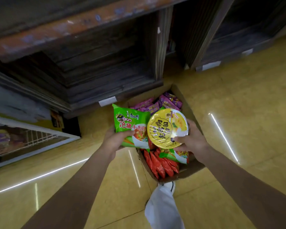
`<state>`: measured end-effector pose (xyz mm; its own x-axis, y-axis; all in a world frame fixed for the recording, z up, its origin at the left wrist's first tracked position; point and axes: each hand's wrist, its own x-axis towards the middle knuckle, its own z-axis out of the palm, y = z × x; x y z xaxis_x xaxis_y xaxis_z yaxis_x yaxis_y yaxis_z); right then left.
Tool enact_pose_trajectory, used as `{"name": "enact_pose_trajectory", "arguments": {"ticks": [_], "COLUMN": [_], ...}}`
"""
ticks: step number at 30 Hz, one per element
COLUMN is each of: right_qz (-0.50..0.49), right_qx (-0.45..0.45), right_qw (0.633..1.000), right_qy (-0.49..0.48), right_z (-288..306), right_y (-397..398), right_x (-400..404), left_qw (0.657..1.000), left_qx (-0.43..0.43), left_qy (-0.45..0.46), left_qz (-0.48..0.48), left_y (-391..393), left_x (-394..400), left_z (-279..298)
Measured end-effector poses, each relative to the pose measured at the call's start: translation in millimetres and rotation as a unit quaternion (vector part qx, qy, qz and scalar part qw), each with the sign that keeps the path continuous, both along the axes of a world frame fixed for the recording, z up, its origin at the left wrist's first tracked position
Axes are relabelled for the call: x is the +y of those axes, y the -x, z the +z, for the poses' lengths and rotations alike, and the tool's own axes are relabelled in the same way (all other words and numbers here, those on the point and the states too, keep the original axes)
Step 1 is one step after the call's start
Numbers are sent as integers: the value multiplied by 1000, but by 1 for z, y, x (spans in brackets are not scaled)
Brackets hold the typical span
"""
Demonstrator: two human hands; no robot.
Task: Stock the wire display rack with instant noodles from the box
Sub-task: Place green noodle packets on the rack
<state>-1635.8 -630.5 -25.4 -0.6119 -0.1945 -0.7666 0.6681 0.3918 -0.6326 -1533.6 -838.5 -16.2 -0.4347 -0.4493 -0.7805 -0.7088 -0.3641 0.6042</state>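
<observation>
My left hand (113, 140) grips the lower edge of a green instant noodle packet (130, 124), held up above the cardboard box (188, 111). My right hand (192, 139) holds a round yellow noodle bowl (167, 128) by its rim, beside the green packet. Below them the box lies open on the floor. It holds purple packets (165, 102) at the far end, red packets (160, 164) at the near end and another green packet (175, 155). The white wire display rack (36, 136) stands at the left, with purple packets lying in it.
Dark wooden shelving (96, 63) rises right behind the box, with white label tags on its base. The floor is glossy yellow tile (238, 113). My leg and white shoe (165, 195) are just in front of the box's near end.
</observation>
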Motion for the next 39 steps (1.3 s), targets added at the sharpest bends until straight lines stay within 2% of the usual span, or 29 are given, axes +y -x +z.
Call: {"name": "enact_pose_trajectory", "arguments": {"ticks": [3, 6, 11, 18, 24, 29, 33, 36, 39], "right_qz": [4, 34, 98, 108, 148, 246, 331, 389, 434], "right_qx": [0, 21, 97, 223, 281, 353, 401, 381, 345], "right_qw": [998, 995, 987, 965, 946, 902, 854, 839, 832], "right_qy": [65, 88, 82, 83, 64, 31, -17, -19, 31], "right_z": [45, 94, 190, 327, 427, 494, 521, 535, 542], "right_y": [-28, -64, -130, -221, -272, -298, -313, -317, -320], "right_x": [-14, -28, -46, -72, -93, -129, -161, -188, -218], "left_qw": [999, 997, 987, 967, 945, 923, 908, 902, 894], "left_qx": [27, 64, 136, 216, 262, 275, 284, 286, 274], "left_qy": [16, 37, 65, 107, 148, 171, 153, 154, 192], "left_qz": [11, 27, 61, 88, 130, 205, 267, 286, 299], "left_y": [-33, -75, -150, -235, -293, -336, -367, -385, -398], "left_x": [-6, -11, -14, -18, -32, -53, -75, -89, -109], "left_z": [35, 79, 164, 289, 385, 425, 444, 459, 471]}}
